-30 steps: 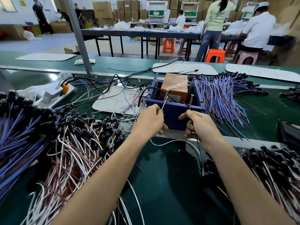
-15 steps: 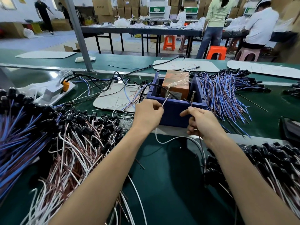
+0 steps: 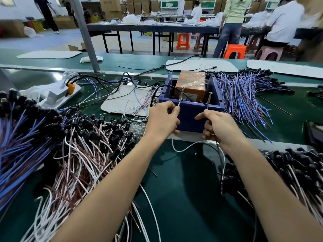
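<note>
since a moment ago both hands have edged up a little against the near wall of the dark blue plastic box [image 3: 188,117], and the heaps around them lie as they did. room is tight: a heap of white and brown black-capped wires [image 3: 83,151] crowds the left forearm, a similar black-capped heap [image 3: 297,165] crowds the right, and a fan of blue and purple wires [image 3: 244,102] lies right beside the box. the open room is the strip of dark green bench mat [image 3: 183,198] between the forearms. the left hand [image 3: 163,120] sits just left of centre, thumb and forefinger clamped on the bare tip of a thin white wire [image 3: 187,148], holding it against the left long metal screw [image 3: 181,94] that stands up from the box's near wall. the right hand [image 3: 221,128], just right of centre, pinches a thin brown wire [image 3: 220,165] right below the right long metal screw [image 3: 209,99]; its forefinger sticks out toward the left hand. the white wire sags in a loop under both wrists; the brown one drops toward the lower right. behind the screws an orange carton in clear wrap [image 3: 191,84] sits inside the box.
</note>
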Action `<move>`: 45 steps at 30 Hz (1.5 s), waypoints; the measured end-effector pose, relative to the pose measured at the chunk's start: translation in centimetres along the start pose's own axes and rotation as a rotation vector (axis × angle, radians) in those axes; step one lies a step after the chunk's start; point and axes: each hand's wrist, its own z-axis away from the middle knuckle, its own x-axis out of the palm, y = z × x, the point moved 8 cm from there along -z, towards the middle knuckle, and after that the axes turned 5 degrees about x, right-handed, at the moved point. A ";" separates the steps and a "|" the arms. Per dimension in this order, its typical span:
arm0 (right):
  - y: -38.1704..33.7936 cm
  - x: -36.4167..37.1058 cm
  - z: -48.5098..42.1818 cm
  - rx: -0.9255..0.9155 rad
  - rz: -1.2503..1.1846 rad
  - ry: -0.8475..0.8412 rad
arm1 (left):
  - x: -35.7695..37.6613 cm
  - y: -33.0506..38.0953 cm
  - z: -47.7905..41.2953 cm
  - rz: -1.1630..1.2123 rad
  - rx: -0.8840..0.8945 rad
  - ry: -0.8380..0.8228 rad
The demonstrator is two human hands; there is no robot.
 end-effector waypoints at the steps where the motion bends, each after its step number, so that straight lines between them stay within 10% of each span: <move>1: 0.0 0.0 0.0 0.000 -0.003 0.000 | 0.0 0.0 0.0 0.002 0.007 0.003; 45: -3.1 -2.8 1.5 -0.131 0.027 0.081 | 0.3 -0.1 -0.4 0.163 -0.093 0.081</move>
